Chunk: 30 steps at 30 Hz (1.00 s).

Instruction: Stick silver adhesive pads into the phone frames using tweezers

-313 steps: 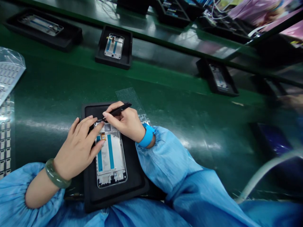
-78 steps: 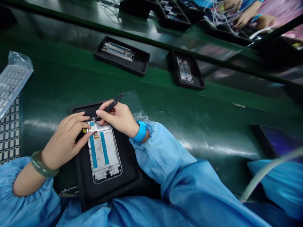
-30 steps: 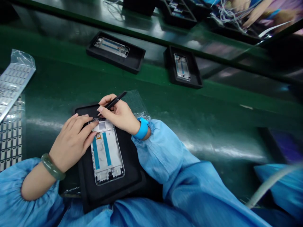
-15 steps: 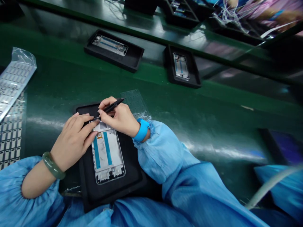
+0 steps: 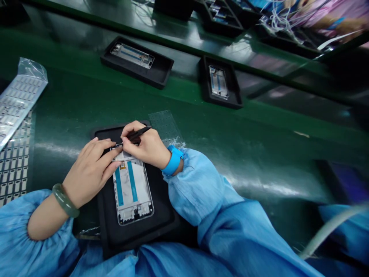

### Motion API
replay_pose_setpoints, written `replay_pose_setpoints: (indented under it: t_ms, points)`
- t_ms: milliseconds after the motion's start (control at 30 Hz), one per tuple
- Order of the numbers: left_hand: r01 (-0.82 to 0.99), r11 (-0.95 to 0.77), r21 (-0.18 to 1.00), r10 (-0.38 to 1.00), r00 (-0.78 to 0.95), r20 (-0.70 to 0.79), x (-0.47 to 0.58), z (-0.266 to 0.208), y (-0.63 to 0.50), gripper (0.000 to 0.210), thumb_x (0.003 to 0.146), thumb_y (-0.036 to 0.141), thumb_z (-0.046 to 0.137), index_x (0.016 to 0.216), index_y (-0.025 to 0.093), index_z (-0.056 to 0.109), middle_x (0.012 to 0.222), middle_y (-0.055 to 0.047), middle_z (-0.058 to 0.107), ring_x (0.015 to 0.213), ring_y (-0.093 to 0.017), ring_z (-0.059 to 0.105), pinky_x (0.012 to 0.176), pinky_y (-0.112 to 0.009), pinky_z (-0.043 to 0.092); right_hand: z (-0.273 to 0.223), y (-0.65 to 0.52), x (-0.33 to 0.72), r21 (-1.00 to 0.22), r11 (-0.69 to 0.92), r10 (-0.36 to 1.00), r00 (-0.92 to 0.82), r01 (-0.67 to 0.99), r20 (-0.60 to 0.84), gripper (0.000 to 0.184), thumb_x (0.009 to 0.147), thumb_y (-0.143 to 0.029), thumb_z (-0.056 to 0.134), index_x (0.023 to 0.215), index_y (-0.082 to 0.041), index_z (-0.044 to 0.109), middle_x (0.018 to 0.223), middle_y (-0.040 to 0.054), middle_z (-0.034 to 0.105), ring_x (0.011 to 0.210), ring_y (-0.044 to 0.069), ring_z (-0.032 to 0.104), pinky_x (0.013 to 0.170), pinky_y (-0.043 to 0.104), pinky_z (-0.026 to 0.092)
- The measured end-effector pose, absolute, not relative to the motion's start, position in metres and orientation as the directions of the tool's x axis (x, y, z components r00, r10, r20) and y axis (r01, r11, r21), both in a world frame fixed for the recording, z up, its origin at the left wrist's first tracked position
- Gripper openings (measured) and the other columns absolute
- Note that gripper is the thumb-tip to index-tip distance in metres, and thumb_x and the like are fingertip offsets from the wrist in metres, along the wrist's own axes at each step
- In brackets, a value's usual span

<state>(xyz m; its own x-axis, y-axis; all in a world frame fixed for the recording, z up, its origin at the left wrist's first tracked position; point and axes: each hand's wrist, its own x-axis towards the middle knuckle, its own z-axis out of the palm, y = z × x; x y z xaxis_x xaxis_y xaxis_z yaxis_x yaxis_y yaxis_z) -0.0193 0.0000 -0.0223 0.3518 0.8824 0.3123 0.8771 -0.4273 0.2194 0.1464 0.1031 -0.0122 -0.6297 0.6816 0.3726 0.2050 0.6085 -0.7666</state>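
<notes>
A phone frame (image 5: 138,177), silvery with two blue strips, lies in a black foam tray (image 5: 164,215) close in front of me. My left hand (image 5: 89,165) rests across the frame's top left with fingers stretched out, their tips on its upper edge and the thumb over its left side. Between the fingers of my right hand (image 5: 147,148) is a slim black tool, seemingly tweezers (image 5: 140,132), slanting down to the frame's top edge. Its working tip is hidden behind the fingers, beside my left fingertips.
Two more black trays (image 5: 164,75) (image 5: 235,92) with phone frames stand farther back. Sheets of small parts (image 5: 14,161), one in a clear bag (image 5: 27,82), lie at left. A clear sheet (image 5: 165,123) sits past my right hand. Another person's arm (image 5: 325,23) and white cables (image 5: 279,19) show top right.
My right hand has dipped slightly and the black tweezers now lie at a flatter slant. The left hand still rests on the phone frame. The view has shifted a little.
</notes>
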Motion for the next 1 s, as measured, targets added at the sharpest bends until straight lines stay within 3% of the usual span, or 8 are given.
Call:
replay_pose_setpoints:
  t_ms: [167, 500, 1000]
  points:
    - [0.878, -0.419, 0.233, 0.889, 0.346, 0.300, -0.0189, -0.0206, -0.0006, 0.031, 0.091, 0.028, 0.046, 0.117, 0.013, 0.054, 0.117, -0.012, 0.053, 0.116, -0.025, 0.047, 0.105, -0.050, 0.034, -0.0124, 0.1043, 0.1473, -0.847, 0.506, 0.723, -0.616, 0.164, 0.313, 0.005, 0.080, -0.020, 0.054, 0.084, -0.016, 0.053, 0.078, -0.0013, 0.058, 0.067, 0.008, 0.056, 0.063, 0.021, 0.046]
    - [0.872, -0.412, 0.266, 0.895, 0.331, 0.301, -0.0193, -0.0230, -0.0001, 0.030, 0.089, 0.027, 0.048, 0.116, 0.014, 0.055, 0.116, -0.012, 0.054, 0.116, -0.026, 0.048, 0.105, -0.051, 0.034, -0.0118, 0.1038, 0.1460, -0.838, 0.508, 0.722, -0.628, 0.196, 0.291, 0.007, 0.082, -0.023, 0.054, 0.084, -0.016, 0.054, 0.081, -0.0006, 0.060, 0.070, 0.009, 0.057, 0.066, 0.021, 0.047]
    - [0.876, -0.412, 0.251, 0.895, 0.336, 0.293, -0.0185, -0.0218, -0.0002, 0.030, 0.090, 0.028, 0.047, 0.115, 0.013, 0.055, 0.115, -0.013, 0.053, 0.115, -0.026, 0.047, 0.104, -0.051, 0.034, -0.0144, 0.1014, 0.1467, -0.717, 0.666, 0.631, -0.668, 0.206, 0.395, 0.010, 0.085, -0.024, 0.053, 0.085, -0.015, 0.055, 0.085, 0.0016, 0.062, 0.076, 0.010, 0.059, 0.071, 0.022, 0.046]
